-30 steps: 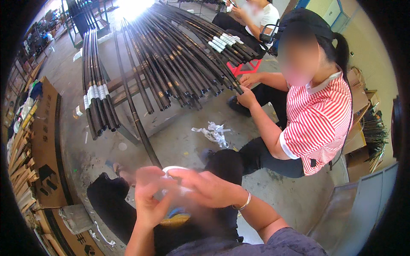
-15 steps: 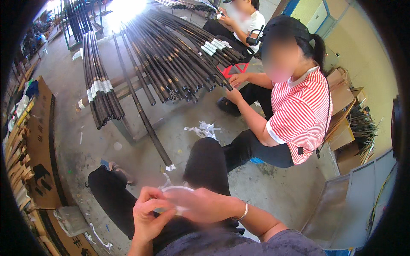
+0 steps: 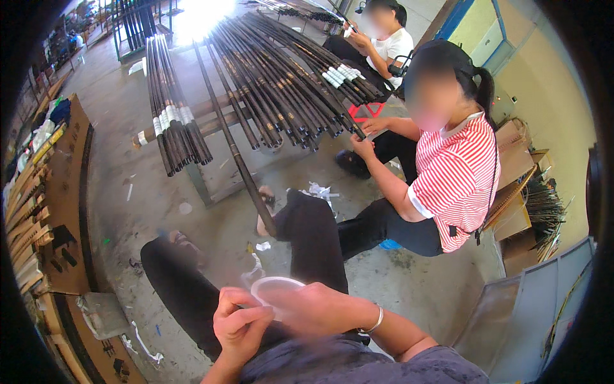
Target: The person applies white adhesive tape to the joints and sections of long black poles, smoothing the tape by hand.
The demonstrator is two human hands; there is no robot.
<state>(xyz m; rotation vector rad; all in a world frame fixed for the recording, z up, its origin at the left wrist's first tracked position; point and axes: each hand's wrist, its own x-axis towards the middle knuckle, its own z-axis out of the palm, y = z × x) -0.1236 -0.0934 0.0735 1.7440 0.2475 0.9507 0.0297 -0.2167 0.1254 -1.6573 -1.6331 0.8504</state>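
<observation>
Over my lap, a white ring-shaped roll, apparently tape [image 3: 275,280], is held between my two hands. My right hand [image 3: 326,310], with a bangle at its wrist, is closed round the roll's right side; motion blurs its fingers. At the roll's left edge, my left hand [image 3: 243,320] pinches with thumb and bent fingers, seemingly on the strip's end, though the contact is mostly hidden. One long dark rod [image 3: 238,160] slants toward my knees, its near end close to my right leg and apart from both hands.
Many dark rods [image 3: 281,96] lie on a rack ahead, beside a bundle with white bands [image 3: 173,118]. A co-worker in a striped shirt [image 3: 448,173] sits at right, handling a rod; another sits farther back. Cardboard boxes [image 3: 64,217] line the left. White scraps [image 3: 318,192] litter the floor.
The whole view has shifted, so the rods and co-workers appear farther right. My hands have moved slightly right, still on the white roll, and more of its ring shows.
</observation>
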